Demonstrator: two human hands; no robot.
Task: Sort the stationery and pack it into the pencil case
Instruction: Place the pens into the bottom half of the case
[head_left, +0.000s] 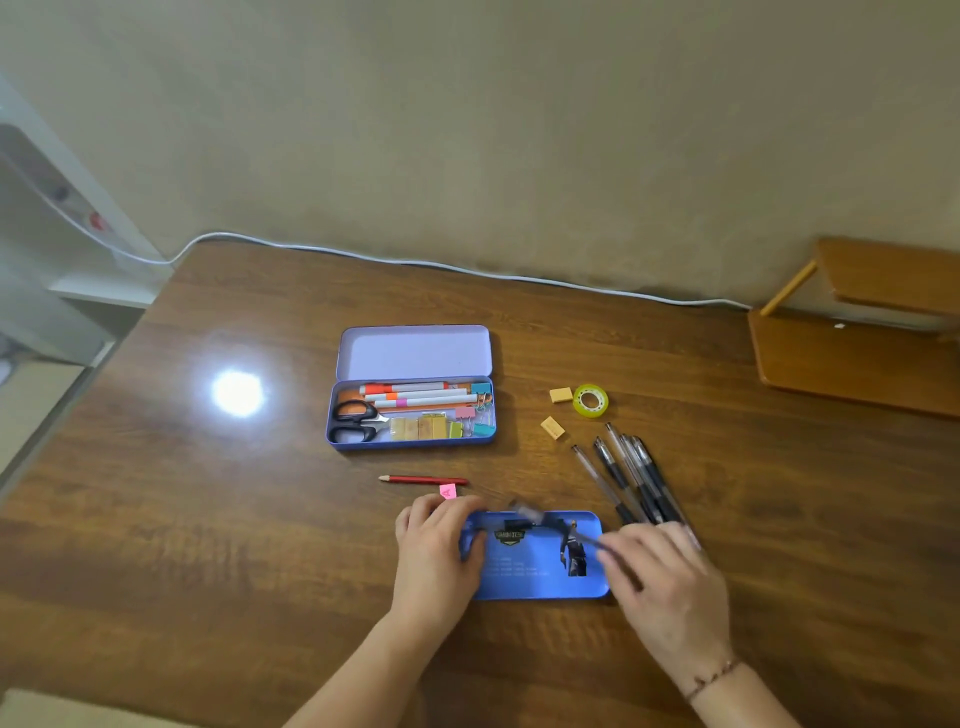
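Blue tin (535, 564) near the table's (208, 519) front edge was steadied by the gripping left hand (436, 551) while the right hand (665, 582) pinched a pen (550, 522) above it, apparently for packing.

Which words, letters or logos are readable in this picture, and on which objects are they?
"A": on the pink tag beside the red pencil.
Dark badge logo on the blue pencil case: too blurred to read.
Pale text lines below that logo: too small to read.
Yellow erasers: faint marks, unreadable.
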